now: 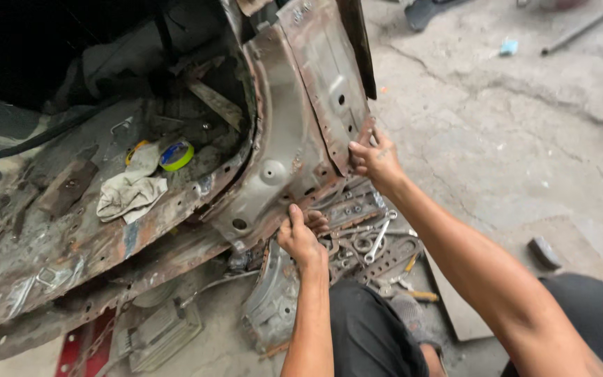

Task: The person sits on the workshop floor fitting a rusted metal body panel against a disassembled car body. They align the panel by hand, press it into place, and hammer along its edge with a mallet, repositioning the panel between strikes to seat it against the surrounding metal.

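**Both hands on a rusted body panel**

The left hand (300, 236) closes its grip on the lower edge of the rusty wheel-arch panel (284, 150), fingers curled under the lip. The right hand (371, 157) pinches the panel's outer flange higher up, fingers wrapped over the rim. The panel stands upright against the rusted car floor (71, 237). Spanners (377, 237) lie on the concrete floor (511, 139) just below. A rag (130, 192) and tape roll (176, 155) rest inside.

1. I am in a car body repair workshop: a rusted, stripped sheet-metal car body shell (176, 202) fills my view.
2. Steel open-ended spanners (375, 241) lie scattered on the ground.
3. The cracked, stained grey concrete floor (525, 139) is bare and dirty.
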